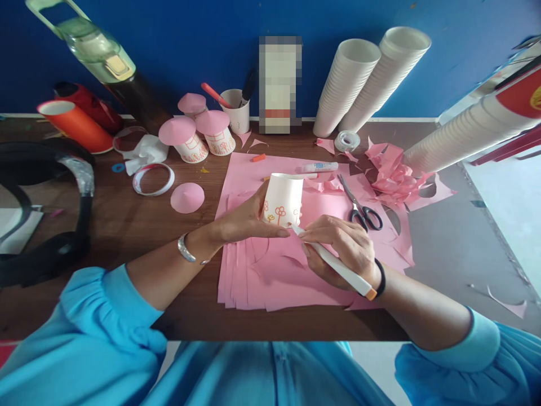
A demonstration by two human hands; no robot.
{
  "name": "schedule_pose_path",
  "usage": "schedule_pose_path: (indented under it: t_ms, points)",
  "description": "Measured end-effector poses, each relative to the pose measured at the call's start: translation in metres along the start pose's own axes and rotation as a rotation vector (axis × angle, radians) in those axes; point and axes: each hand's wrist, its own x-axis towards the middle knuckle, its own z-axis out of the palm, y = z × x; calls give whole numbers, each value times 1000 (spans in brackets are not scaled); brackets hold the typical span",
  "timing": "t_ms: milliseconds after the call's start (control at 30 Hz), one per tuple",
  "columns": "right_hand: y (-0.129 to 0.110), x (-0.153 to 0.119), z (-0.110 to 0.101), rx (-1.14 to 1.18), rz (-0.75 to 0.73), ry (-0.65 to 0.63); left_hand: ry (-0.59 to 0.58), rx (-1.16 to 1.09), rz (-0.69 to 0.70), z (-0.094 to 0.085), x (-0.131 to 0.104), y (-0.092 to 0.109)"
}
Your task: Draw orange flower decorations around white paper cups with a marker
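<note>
Here the left hand (249, 217) clasps the paper cup (284, 197) close at its right; the right hand (344, 242) pinches a white marker (341, 269), its long axis slanting up-left from that hand, tip just by the cup's lower rim.

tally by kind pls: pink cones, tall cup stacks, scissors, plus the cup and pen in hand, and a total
Pink cones: 4
Tall cup stacks: 3
Scissors: 1
Cup in left hand: 1
Pen in right hand: 1
Total: 10
</note>
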Motion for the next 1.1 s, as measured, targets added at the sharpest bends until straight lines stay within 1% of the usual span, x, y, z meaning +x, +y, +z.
schedule_pose_path:
  t_ms: [133,333,633,933,1100]
  points:
    - [0,1,0,-7,4,3,-6,2,17,-1,0,-1]
    - [0,-1,0,-32,28,18,15,2,7,-1,0,-4]
    - [-1,0,0,-65,54,35,-1,-31,31,0,0,-3]
    - [-2,0,0,-42,44,31,20,-12,23,-1,0,-5]
    - [-3,0,0,-24,44,20,5,-28,27,-3,0,-8]
